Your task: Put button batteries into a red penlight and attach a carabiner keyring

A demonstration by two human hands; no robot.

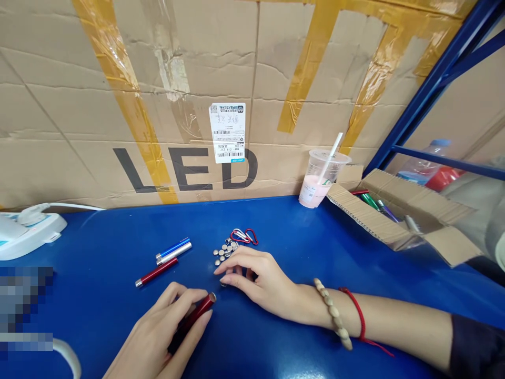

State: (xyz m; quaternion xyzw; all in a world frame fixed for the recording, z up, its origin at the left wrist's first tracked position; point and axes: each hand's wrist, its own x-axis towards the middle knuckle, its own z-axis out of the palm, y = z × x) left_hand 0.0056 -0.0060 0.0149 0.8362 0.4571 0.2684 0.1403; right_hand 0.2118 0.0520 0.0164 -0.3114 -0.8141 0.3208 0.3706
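My left hand (161, 331) is wrapped round a dark red metal tube (195, 317), its open end pointing up and right. My right hand (258, 279) rests on the blue table (315, 247), fingers curled down over the near end of a small heap of silver button cells (224, 251); what is under the fingertips is hidden. Just beyond the cells lie red and silver carabiner clips (245, 236). To the left lie a blue tube (172, 247), a silver tube (174, 253) and another red tube (156, 272).
A plastic cup of pink drink with a straw (320, 181) stands at the back. An open cardboard box (398, 216) at right holds several coloured tubes. A white power strip (27, 231) sits at far left. A taped cardboard wall marked LED (185, 169) closes the back.
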